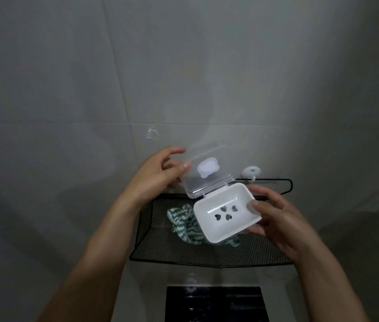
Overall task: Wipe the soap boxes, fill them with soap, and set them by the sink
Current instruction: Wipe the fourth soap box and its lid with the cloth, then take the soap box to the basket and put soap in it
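Head view only, so I report from that one feed. Soap box (226,214) sits in mid-air between both hands, above the black mesh shelf (207,254) fixed to the grey tiled wall (183,66). I see its white tray facing up at me, four heart-shaped holes in the floor and no soap inside. Its clear lid (208,171) is hinged open and stands tilted back toward the wall, with a pale label on it.

Left hand (158,175) grasps the lid's left edge, thumb on the near face and fingers curled behind it. Right hand (274,219) grips the tray at its right end, thumb pressed on the rim and fingers wrapped underneath.

Beneath the tray I make out a green-and-white striped cloth (181,219) lying crumpled on the mesh shelf, partly hidden by the box. A small white hook (251,173) is stuck to the wall just right of the lid, above the shelf's back rail. Below the shelf, a dark rectangular opening (216,303) shows at the bottom edge; I cannot tell what it is.
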Demonstrator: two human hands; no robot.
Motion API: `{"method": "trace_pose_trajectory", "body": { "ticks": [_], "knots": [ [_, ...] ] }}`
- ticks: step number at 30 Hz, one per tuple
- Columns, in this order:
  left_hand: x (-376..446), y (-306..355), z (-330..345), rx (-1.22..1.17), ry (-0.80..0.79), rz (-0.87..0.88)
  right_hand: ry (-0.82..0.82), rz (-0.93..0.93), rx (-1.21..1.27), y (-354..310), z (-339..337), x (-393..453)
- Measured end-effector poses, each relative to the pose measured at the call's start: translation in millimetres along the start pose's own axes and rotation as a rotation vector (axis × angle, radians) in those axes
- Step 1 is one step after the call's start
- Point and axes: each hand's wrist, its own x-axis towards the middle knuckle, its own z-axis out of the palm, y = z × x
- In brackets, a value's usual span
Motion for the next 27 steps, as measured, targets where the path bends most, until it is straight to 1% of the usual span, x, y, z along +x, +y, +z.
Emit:
{"method": "trace_pose_trajectory", "body": {
  "ticks": [2,5,10,12,15,18,22,25,27],
  "knots": [
    [-10.8,-7.5,-4.5,-0.036,0.058,0.01,-0.004,-0.035,0.043,0.0,2.0,-1.6],
    [-28.5,-16.8,-6.2,-0.113,0.099,0.054,-0.051,-0.085,0.079,-0.8,13.4,-4.9],
    [-46.6,-16.5,-5.8,-0.128,0.13,0.159,-0.198,-0.137,0.084,-5.4,44.6,-8.0],
    [-49.5,-15.5,-10.7,-0.149,0.168,0.183,-0.237,-0.148,0.081,-8.5,56.0,-6.7],
    [-55.7,-15.3,-23.2,-0.194,0.25,0.17,-0.31,-0.169,0.018,-12.3,73.4,-0.6],
    [-67.4,-17.7,-35.9,-0.168,0.304,0.149,-0.364,-0.185,-0.059,-12.6,92.0,6.9],
    [-89.9,-19.4,-49.5,-0.136,0.434,0.122,-0.485,-0.163,-0.09,-8.0,114.5,17.4],
    [-108.9,-20.4,-54.8,-0.08,0.532,0.106,-0.586,-0.134,-0.077,-4.8,130.1,26.0],
    [-122.2,-21.1,-55.3,-0.007,0.629,0.07,-0.65,-0.115,-0.083,-3.4,140.2,30.1]
  ]
}}
